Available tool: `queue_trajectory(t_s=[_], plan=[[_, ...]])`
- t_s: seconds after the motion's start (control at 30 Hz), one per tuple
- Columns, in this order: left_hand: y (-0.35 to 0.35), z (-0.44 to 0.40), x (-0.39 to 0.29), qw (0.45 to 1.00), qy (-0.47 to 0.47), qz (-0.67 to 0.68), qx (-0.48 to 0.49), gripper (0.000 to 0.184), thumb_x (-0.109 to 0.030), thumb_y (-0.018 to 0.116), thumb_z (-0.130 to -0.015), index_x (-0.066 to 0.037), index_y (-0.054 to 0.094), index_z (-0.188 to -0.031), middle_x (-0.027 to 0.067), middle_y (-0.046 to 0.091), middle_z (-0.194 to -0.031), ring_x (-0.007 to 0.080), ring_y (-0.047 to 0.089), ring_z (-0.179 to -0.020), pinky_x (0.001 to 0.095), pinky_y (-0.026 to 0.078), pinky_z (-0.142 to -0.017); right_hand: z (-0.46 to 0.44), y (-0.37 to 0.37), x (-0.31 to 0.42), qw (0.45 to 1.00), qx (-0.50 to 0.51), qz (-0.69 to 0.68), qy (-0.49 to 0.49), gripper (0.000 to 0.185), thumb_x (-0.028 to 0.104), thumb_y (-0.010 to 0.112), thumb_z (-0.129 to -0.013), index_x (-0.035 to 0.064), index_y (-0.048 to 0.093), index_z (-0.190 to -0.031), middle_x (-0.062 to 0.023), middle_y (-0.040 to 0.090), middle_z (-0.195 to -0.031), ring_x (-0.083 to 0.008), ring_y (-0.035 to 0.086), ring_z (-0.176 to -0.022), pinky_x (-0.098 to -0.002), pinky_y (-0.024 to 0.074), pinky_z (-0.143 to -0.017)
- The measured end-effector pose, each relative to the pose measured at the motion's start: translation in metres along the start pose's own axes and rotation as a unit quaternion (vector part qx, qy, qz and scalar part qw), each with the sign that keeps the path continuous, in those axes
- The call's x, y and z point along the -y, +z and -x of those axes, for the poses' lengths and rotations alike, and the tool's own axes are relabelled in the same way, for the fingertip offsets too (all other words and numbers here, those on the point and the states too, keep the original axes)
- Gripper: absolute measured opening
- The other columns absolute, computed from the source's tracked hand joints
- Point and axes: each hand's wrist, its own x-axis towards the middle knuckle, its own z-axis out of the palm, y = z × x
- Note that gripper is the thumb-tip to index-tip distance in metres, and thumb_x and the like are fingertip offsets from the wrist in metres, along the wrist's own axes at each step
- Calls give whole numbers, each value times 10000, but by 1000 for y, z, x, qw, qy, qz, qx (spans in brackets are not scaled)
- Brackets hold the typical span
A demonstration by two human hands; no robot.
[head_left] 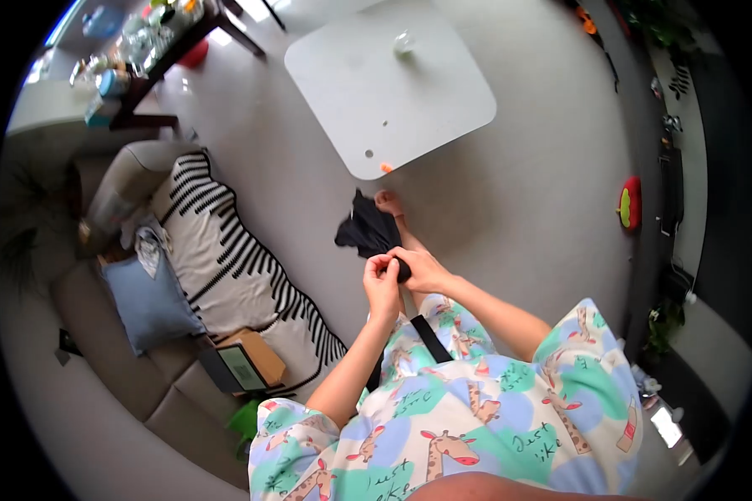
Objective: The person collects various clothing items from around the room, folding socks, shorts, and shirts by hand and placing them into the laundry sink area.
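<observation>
A black umbrella [368, 227] is in front of my body, its loosely gathered canopy pointing away toward the floor. A pale shaft shows below my fingers, and a black handle [430, 338] lies near my lap. My left hand [382, 288] pinches the black fabric with thumb and fingers at the canopy's near end. From the other side, my right hand [424, 271] closes round the same part, touching my left fingertips. A bare foot [387, 201] shows just beyond the canopy.
Ahead stands a low white table [326, 63] with a glass [403, 44] and a small orange item [386, 168]. The sofa [83, 313] at left holds a blue pillow [152, 302], a striped blanket [226, 242] and an open cardboard box [255, 361]. A red cushion-like object [632, 204] is at right.
</observation>
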Motion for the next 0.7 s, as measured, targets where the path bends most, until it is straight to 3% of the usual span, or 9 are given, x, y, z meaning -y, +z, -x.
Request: queue_trajectory(t_s=[0.1,0.13,0.3,0.33,0.47,0.53,0.6,0.63,0.7], plan=[[29,40,-53,994,49,-5,94,170,-19,628,-908,-51,534,-1046,2,557,-980,77,552,-876,212,470,-780,54,-25,46,986,-164,-19,-18,305,113,627,-749,97,591,-1051,-188,663,-901,-398,638,-853,-474,492,-714],[38,45,-59,990,89,-37,98,134,-18,627,-907,-33,516,-980,-11,485,-889,31,488,-700,200,438,-617,71,-40,67,979,-198,-20,-36,308,105,619,-759,95,590,-1065,-188,664,-886,-402,640,-830,-462,498,-712],[97,77,-94,964,186,-112,155,173,-130,595,-947,-43,467,-869,-10,458,-788,57,451,-662,208,386,-573,144,-129,137,949,-302,-76,-50,299,19,621,-772,48,582,-1067,-168,678,-925,-328,683,-861,-357,542,-732],[113,82,-101,957,193,-110,187,181,-151,579,-958,-40,470,-864,-7,458,-767,70,450,-659,219,388,-576,151,-145,141,923,-364,-105,-68,289,38,682,-715,89,616,-992,-99,687,-845,-274,676,-763,-338,517,-681],[186,65,-84,814,349,-271,377,227,-208,502,-956,4,573,-989,130,578,-830,224,582,-829,354,463,-775,189,-235,139,874,-445,-156,-118,210,-4,685,-771,51,609,-959,-76,665,-840,-171,632,-731,-272,493,-664],[223,32,-75,805,85,-377,449,400,-300,464,-973,14,582,-1190,189,620,-1152,323,579,-1047,385,437,-928,206,-286,128,861,-478,-121,-124,190,-11,682,-780,43,611,-947,-73,665,-836,-151,623,-720,-255,484,-653],[263,2,-63,775,114,-447,433,448,-326,416,-996,36,539,-1230,188,623,-994,304,581,-931,393,449,-859,218,-337,101,842,-492,-188,-115,140,7,680,-804,48,621,-924,-55,653,-815,-129,601,-720,-238,470,-675],[286,-8,-67,719,290,-439,454,476,-350,416,-992,31,539,-1249,240,627,-1133,375,581,-1044,435,433,-913,227,-370,91,853,-484,-167,-102,131,11,681,-808,49,621,-919,-51,648,-813,-123,599,-729,-237,469,-685],[327,-30,-82,660,218,-567,442,490,-368,447,-963,35,560,-1218,287,610,-1141,446,559,-1061,476,427,-927,243,-424,68,871,-460,-153,-79,106,25,678,-837,46,613,-918,-33,624,-817,-90,575,-772,-228,459,-716]])
